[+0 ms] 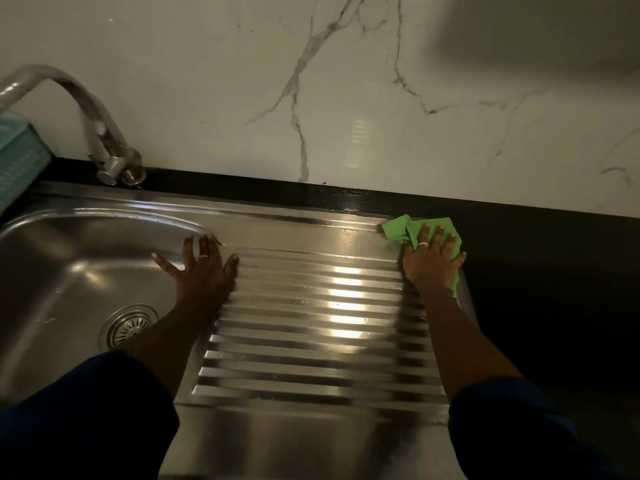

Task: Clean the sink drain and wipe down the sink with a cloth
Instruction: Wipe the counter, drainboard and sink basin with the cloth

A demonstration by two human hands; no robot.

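Right hand: the right hand (431, 261) lies flat with fingers spread and straight, palm down on the cloth. It presses and pinches nothing. A ring shows on one finger.
Cloth: the green cloth (403, 230) is under that hand at centre right of the frame, bunched ahead of the fingertips, with a strip showing below the palm's right side. It sits on the sink's far right corner, where steel meets the dark tabletop (554, 278). The open palm probably spreads pressure over more cloth per stroke.
Left hand: the left hand (201, 268) is also spread and flat, holding nothing. It rests on the ridge between basin and draining board, fingertips over the basin's rim. Likely a brace while the body leans right.
Draining board: the ribbed draining board (318, 327) fills the centre between the two forearms. Bright glare on the ribs; whether wet or dry, cannot tell.
Sink: the basin of the sink (69, 261) is at left of the frame, nothing lying in it.
Drain: the drain (129, 327) sits at lower left, its strainer in place, partly behind the left forearm. Its cleanliness is not readable.
Stage: judged to be the wipe-down, at the outer edge.
Surroundings: a curved faucet (93, 112) at upper left, a teal basket (17, 161) at the left edge, and a veined marble wall (242, 81) behind.
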